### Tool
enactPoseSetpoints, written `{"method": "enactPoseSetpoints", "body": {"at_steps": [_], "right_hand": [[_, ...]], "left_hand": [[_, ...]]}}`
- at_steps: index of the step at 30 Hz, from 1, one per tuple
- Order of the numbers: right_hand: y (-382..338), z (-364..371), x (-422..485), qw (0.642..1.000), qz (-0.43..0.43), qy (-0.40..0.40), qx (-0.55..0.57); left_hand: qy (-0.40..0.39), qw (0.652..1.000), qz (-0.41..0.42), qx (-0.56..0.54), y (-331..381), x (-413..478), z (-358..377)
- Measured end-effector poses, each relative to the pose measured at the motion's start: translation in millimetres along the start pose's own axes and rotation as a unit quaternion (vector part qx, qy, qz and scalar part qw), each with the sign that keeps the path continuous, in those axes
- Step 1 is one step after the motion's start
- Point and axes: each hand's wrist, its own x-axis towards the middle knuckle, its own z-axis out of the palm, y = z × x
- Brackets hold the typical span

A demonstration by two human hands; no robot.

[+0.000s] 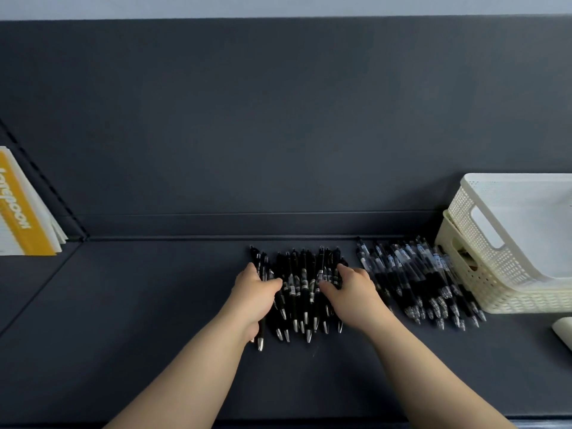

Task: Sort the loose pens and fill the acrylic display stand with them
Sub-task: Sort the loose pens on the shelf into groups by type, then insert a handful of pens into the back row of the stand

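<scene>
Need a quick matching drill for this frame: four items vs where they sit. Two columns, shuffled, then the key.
Things:
1. black pens
2. clear-barrel pens
3. stacked white baskets
4. yellow notebook

Places:
A. far left, leaning upright
B. far right of the surface
C. centre, between the left hand and right hand
D. just left of the baskets

Pairs: 1-C, 2-D, 3-B, 4-A

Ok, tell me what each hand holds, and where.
Both hands, left and right, press the black pens together from either side at mid-barrel; nothing is lifted.
</scene>
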Motion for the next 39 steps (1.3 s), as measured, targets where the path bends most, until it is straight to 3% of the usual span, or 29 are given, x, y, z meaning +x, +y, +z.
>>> {"method": "enactPoseSetpoints", "body": {"at_steps": [3,10,17,22,25,29,32,39], "right_hand": [[-3,0,6,0.999,0.002,-0.005,0.04],[-5,3,16,0.996,-0.007,0.005,0.093],[-10,-4,16,0.998,-0.005,0.006,0.063],[-12,-8,16,0.998,-0.006,-0.005,0.057],[-9,-12,16,0.998,-0.007,-0.01,0.055],[-5,-19,13,0.996,-0.019,-0.02,0.08],[-3,-23,14,0.995,-0.031,-0.005,0.092],[-12,-19,20,0.968,-0.11,-0.004,0.224]], "left_hand": [[-0.019,0.999,-0.001,0.026,4,7,3],[0.009,0.97,0.058,0.235,11,20,8],[-0.01,0.963,0.03,0.267,21,25,7],[0.02,0.962,0.032,0.269,21,22,9],[0.023,0.978,0.018,0.206,21,23,4],[0.0,1.0,-0.021,-0.012,19,23,-12],[-0.001,0.984,-0.055,-0.168,18,17,-19],[0.036,0.952,-0.105,-0.286,14,5,-36]]}}
